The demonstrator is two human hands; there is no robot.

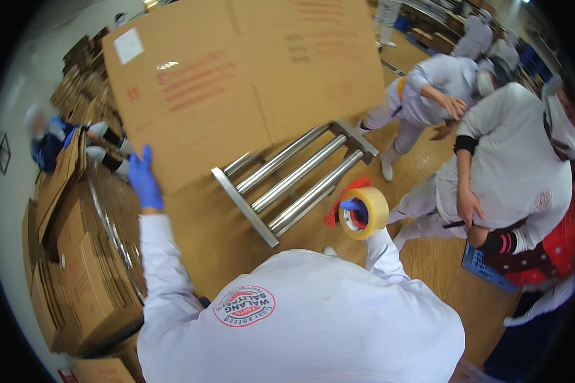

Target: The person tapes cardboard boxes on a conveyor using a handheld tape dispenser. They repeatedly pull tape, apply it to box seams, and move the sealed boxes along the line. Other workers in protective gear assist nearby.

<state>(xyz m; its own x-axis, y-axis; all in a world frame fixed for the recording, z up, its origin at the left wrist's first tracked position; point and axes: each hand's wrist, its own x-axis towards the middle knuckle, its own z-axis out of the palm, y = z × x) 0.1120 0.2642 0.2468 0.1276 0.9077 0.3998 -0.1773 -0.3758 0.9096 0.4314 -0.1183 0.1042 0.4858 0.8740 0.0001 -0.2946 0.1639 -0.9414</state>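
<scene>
Shiny brown floor (441, 281) spreads through a busy packing room, and from where we stand the large cardboard carton (249, 76) fills 11 to 12 o'clock. Our left hand (144, 179), gloved in blue, lies along its near-left edge with fingers extended; we cannot tell whether any curl behind it to grip. At 1 o'clock our right hand (353, 207) is holding the clear tape roll (378, 212) on its red dispenser (359, 184), fingers through the core. To handle this well, we should probably keep the left palm firm on the edge so the tall panel does not swing, and hold the dispenser out to the side, clear of the cardboard. Just past our chest at 12 o'clock, the steel roller stand (300, 179) could catch a knee or the carton's lower edge. Stacked flattened cartons (86, 274) hem us in at 9 o'clock, a seated person (48, 143) is at 10, and co-workers (508, 166) crowd 2 o'clock, a blue crate (482, 269) near them at 3, so turning that way calls for care.
</scene>
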